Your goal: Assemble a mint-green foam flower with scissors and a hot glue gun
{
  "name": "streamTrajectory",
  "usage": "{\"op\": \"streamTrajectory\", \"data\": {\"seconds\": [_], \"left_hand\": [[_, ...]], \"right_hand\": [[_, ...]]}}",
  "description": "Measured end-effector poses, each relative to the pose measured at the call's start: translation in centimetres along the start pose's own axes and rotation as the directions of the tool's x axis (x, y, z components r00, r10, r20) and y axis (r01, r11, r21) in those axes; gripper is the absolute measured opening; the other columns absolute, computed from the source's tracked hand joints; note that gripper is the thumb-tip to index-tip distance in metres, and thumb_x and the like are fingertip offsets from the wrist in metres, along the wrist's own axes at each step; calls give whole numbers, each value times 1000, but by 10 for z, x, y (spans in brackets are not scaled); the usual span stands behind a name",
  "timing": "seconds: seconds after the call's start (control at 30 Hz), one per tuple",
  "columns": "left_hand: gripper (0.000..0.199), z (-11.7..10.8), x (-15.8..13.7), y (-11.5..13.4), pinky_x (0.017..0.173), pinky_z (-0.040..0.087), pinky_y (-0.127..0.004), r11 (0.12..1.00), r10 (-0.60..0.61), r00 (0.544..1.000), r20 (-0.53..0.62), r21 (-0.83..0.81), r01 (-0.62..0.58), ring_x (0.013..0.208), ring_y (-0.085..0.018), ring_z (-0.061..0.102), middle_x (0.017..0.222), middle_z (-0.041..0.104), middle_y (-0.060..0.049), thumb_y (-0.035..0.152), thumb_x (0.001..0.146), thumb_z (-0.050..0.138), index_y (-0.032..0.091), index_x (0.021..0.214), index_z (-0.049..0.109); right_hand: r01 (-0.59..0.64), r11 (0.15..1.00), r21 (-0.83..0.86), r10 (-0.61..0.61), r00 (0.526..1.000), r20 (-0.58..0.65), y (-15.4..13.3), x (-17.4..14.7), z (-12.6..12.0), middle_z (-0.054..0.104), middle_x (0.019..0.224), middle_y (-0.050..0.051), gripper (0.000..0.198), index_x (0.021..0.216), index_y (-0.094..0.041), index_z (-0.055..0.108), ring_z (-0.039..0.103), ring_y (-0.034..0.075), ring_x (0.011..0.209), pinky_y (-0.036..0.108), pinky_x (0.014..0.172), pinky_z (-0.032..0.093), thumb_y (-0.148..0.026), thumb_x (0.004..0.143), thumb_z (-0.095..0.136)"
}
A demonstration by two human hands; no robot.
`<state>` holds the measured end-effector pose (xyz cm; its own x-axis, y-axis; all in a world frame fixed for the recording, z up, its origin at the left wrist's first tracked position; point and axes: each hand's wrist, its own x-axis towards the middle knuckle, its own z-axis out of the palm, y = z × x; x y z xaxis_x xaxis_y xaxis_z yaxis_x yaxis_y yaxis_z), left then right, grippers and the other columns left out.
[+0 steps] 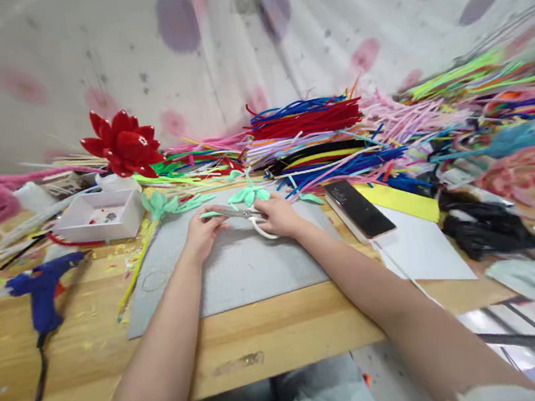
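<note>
My right hand is closed around the white-handled scissors, whose metal blades point left over the grey board. Close to the blade tips, my left hand pinches a small mint-green fuzzy piece; its exact shape is partly hidden by the fingers and blades. Just behind the scissors lies a mint-green leafy cluster. Another mint-green flower with a yellow stem rests along the board's left edge. A loose mint-green leaf is to the right of my right hand.
On the left are a blue glue gun with its cord, a white box and a red flower. Bundles of pipe cleaners line the back. At right lie a phone, white paper and a black plastic bag.
</note>
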<state>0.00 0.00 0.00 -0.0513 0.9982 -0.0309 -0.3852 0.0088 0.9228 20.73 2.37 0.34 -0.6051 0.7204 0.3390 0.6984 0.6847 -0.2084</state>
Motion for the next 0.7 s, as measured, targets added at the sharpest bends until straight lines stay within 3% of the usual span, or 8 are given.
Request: {"op": "streamTrajectory", "data": {"seconds": [0.1,0.2,0.3,0.4,0.5,0.6,0.63,0.7], "left_hand": [[32,1,0,2,52,48,-21,1000,8,1000,-5,6,-8,68,-13,62,71,64,1,16,48,76,15,74,58],[33,3,-2,4,51,47,-20,1000,9,1000,-24,-13,-9,71,-15,64,71,64,1,15,48,75,16,75,56],[34,4,-4,7,51,47,-21,1000,8,999,-37,-23,-9,73,-17,65,70,63,1,15,48,74,16,76,54],[35,3,-4,9,51,48,-22,1000,1,998,-66,-19,-2,70,-17,65,68,62,1,17,48,72,17,77,52],[36,3,-3,9,48,48,-22,1000,9,993,-117,-23,-12,66,-15,63,64,61,3,18,47,72,17,77,51],[35,3,-3,9,46,47,-21,1000,25,995,-101,20,-23,64,-15,63,64,60,3,19,49,71,17,77,51],[34,3,-4,8,46,47,-22,999,25,996,-82,46,-22,63,-15,63,63,60,2,19,50,71,17,77,51],[33,3,-5,7,46,47,-22,995,18,999,-44,102,-13,63,-16,63,63,61,2,20,51,71,16,78,52]], "right_hand": [[-74,996,46,78,992,-102,-4,1,-8,57,70,2,23,77,-17,51,46,15,66,29,71,26,-40,78,50],[-141,985,101,152,981,-117,2,-3,-21,59,77,3,27,83,-16,52,49,16,72,29,74,27,-43,80,48],[-155,985,74,154,988,16,18,-13,-34,62,87,6,33,90,-16,56,52,18,80,30,77,29,-46,77,52],[-170,984,-55,177,963,205,34,-23,-43,63,95,8,36,97,-17,62,54,21,91,31,80,31,-44,73,58],[-171,969,-178,224,913,342,42,-26,-54,63,104,11,39,103,-17,64,54,25,100,33,83,33,-38,70,61],[-193,950,-246,291,833,470,36,-17,-74,63,108,12,47,105,-19,66,55,28,101,32,80,37,-32,60,71],[-214,940,-264,320,819,476,31,-12,-80,64,105,11,47,103,-20,67,56,28,98,32,78,38,-30,58,73],[-262,936,-236,337,860,382,17,0,-86,66,97,11,30,92,-19,70,58,26,92,31,73,38,-33,66,68]]}}
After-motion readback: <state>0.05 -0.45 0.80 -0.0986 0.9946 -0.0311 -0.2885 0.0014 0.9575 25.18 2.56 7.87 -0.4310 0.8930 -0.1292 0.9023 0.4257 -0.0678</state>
